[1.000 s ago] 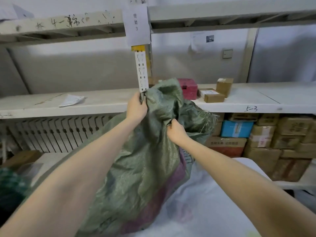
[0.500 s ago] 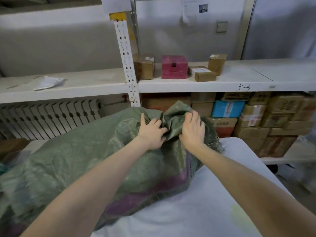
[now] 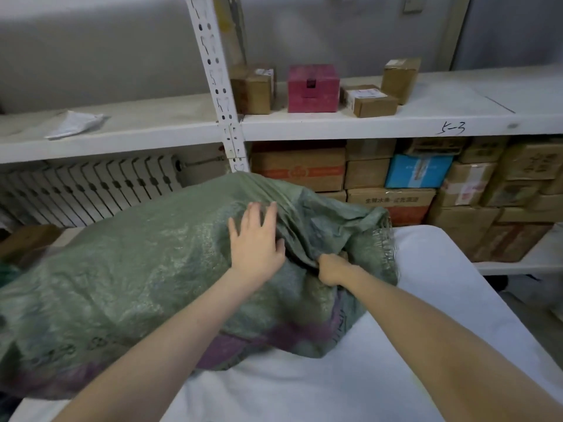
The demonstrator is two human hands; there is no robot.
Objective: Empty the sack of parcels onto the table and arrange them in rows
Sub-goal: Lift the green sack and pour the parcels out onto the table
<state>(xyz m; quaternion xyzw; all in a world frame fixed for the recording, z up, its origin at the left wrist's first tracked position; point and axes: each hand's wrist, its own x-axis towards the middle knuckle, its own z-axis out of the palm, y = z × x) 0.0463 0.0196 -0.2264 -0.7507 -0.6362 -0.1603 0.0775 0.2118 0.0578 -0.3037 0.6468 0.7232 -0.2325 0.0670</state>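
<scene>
A bulging green woven sack (image 3: 137, 269) with a purple band lies on its side across the white table (image 3: 396, 376), its frayed mouth toward the right. My left hand (image 3: 256, 242) rests flat on top of the sack with fingers spread. My right hand (image 3: 332, 268) grips a fold of the sack cloth near the mouth, its fingers tucked into the fabric. The parcels inside are hidden by the sack.
A white metal shelf (image 3: 396, 123) stands behind the table with a pink box (image 3: 313, 88) and small cardboard boxes (image 3: 370, 100) on it. Stacked cartons (image 3: 457, 193) fill the level below. A shelf upright (image 3: 219, 80) rises just behind the sack. A radiator (image 3: 91, 190) is at left.
The sack went from held upright to lying on the table. My left hand opened flat on top, and my right hand moved down into a fold by the mouth.
</scene>
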